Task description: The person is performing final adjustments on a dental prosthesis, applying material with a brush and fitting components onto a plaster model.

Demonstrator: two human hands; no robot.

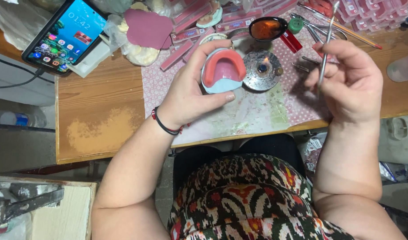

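Hands both busy: left hand (190, 91) grips a pink wax denture cast (223, 70), right hand (350, 82) pinches a metal tool (326, 42) by the lit burner (262, 69).

A lit phone (66, 34) lies upper left on the wooden table (97, 115); a small burner (262, 70) flames centre top, a red lighter (291, 41) beside it.

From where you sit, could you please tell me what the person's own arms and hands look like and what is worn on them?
Both arms are bare to above the elbow, with no sleeves in view. The left hand has a thin black cord bracelet with small red beads around the wrist. The right hand and its wrist show no bracelet, watch or glove. No rings are visible on either hand. The fingernails are short and unpainted.
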